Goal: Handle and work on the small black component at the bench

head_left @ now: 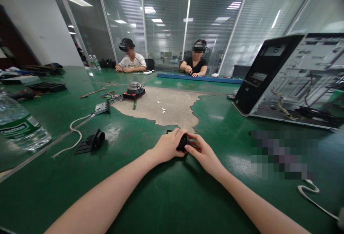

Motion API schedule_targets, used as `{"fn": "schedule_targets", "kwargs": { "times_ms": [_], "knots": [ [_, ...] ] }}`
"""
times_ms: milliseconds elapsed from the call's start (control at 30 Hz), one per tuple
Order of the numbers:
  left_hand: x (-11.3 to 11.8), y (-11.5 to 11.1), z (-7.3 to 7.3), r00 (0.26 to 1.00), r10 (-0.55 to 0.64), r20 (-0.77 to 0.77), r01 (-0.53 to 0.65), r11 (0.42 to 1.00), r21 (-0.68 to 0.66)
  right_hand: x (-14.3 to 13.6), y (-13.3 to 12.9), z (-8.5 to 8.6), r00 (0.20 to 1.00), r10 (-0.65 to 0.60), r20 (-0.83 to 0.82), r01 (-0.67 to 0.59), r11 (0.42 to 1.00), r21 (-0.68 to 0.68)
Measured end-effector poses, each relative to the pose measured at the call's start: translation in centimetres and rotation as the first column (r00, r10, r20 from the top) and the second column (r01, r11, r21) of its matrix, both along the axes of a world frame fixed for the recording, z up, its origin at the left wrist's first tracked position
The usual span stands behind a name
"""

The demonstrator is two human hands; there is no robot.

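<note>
Just above the green tabletop, near the middle of the head view, both my hands meet around a small black part with a rounded end. My left hand wraps over it from the left and covers much of it. From the right, the thumb and fingers of my right hand close on its rounded end. What kind of part it is I cannot make out. A similar-looking black piece, with a round end and a flat slotted foot, lies to the left on the table.
A large plastic water bottle is at the left. A metal bracket, a white cable and a round silver-topped device lie farther in. At right stands an open computer case. Two people sit across the table.
</note>
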State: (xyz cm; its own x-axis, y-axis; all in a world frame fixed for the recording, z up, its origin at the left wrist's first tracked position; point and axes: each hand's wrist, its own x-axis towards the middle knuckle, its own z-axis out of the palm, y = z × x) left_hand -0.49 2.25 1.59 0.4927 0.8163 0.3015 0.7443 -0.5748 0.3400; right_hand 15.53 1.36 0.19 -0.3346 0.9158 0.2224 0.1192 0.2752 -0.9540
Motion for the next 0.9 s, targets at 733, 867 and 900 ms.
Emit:
{"fn": "schedule_targets", "kwargs": {
  "times_ms": [733, 867, 900],
  "knots": [
    [-0.07, 0.08, -0.17, 1.0, -0.014, 0.011, 0.014, 1.0, 0.01, 0.21, -0.32, 0.04, 0.999, 0.017, -0.028, -0.016, 0.999, 0.038],
    [-0.01, 0.13, -0.21, 1.0, -0.008, 0.02, 0.008, 1.0, 0.013, 0.12, -0.17, -0.04, 1.0, 0.002, -0.016, -0.001, 1.0, 0.027],
    [-0.01, 0.14, -0.2, 1.0, -0.01, 0.022, 0.01, 1.0, 0.012, 0.1, -0.1, -0.08, 1.0, -0.002, -0.014, 0.002, 1.0, 0.025]
  ]
}}
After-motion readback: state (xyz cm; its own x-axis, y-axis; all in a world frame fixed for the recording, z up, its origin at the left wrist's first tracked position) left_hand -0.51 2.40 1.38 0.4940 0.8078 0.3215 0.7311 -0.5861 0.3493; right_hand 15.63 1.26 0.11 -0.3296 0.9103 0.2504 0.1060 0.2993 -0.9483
